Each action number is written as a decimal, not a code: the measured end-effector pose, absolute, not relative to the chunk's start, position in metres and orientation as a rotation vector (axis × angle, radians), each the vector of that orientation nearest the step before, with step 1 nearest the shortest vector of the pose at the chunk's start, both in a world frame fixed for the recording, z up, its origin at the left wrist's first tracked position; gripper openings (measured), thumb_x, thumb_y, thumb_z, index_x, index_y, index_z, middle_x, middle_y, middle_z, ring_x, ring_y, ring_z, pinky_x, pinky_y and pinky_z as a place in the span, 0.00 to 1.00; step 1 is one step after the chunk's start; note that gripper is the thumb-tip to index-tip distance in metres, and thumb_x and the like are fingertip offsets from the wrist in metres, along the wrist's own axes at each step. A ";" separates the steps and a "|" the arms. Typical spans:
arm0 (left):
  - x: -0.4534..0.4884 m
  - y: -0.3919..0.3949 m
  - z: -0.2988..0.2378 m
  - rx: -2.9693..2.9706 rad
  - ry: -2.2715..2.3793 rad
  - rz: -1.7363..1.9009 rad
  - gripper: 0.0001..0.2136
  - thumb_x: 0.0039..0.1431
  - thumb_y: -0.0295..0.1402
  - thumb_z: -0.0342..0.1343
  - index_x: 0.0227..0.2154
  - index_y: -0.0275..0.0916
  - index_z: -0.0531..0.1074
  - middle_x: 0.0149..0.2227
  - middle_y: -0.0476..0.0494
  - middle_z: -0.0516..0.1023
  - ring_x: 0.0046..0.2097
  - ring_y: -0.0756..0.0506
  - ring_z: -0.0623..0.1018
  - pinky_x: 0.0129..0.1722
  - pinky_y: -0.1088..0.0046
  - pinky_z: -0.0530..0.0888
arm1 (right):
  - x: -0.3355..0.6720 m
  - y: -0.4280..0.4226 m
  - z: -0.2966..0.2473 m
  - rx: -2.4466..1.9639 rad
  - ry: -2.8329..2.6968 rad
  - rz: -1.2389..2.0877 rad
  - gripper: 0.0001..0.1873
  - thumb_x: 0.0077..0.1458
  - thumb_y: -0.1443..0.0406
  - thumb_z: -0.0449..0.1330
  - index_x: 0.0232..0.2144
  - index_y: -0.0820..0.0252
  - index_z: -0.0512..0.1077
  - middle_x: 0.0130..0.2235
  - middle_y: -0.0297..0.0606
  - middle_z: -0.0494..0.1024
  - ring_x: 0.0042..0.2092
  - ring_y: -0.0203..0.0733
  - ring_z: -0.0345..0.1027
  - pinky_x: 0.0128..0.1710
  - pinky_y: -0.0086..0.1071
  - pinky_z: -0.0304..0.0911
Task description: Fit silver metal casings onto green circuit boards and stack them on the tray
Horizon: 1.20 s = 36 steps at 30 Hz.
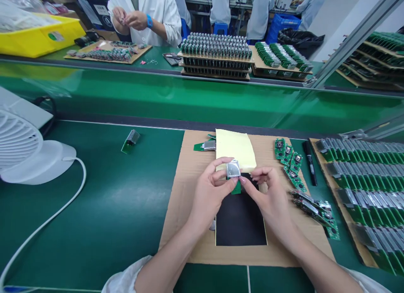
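- Clearly, the left hand [214, 186] has the silver-faced module [233, 169] in its grasp, fingers at the far left side and thumb at the near edge.
- The module's green board [236, 188] shows below the silver face, towards the wearer; together they make a piece whose long axis seems to run near to far.
- That piece sits between the two hands: right of the left palm and left of the right hand [268, 188]. The left hand is the nearer, being on it; the right reaches it only with the thumb, at the near right corner of the silver face.
- The right fingers are curled, index tip apart from the thumb; whether the thumb alone presses or something thin is pinched there, I cannot tell.
- Beneath the hands, a black sheet [241, 221] extends towards the near side, and pale yellow paper [236, 146] rises at its far end, just beyond the module.
- All this is on brown cardboard [186, 179], with another module [208, 146] at the left edge of the yellow paper.
- To the right are small round-part boards [296, 162], a heap of boards [315, 211] nearer the wearer, and a black marker [309, 163]; well apart to the left, one lone module [130, 141] rests on the green table [126, 217].
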<state>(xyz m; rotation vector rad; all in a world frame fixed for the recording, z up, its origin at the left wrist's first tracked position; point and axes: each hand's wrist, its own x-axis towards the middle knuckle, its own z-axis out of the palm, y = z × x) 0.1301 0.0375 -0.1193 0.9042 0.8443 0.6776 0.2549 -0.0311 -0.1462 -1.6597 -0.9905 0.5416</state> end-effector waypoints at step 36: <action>0.123 0.051 -0.109 0.836 0.765 0.453 0.19 0.57 0.25 0.59 0.52 0.37 0.67 0.37 0.42 0.84 0.35 0.45 0.83 0.37 0.69 0.77 | 0.275 -0.023 -0.131 -1.291 -0.702 1.340 0.14 0.49 0.56 0.68 0.34 0.58 0.72 0.25 0.31 0.78 0.28 0.36 0.71 0.31 0.31 0.68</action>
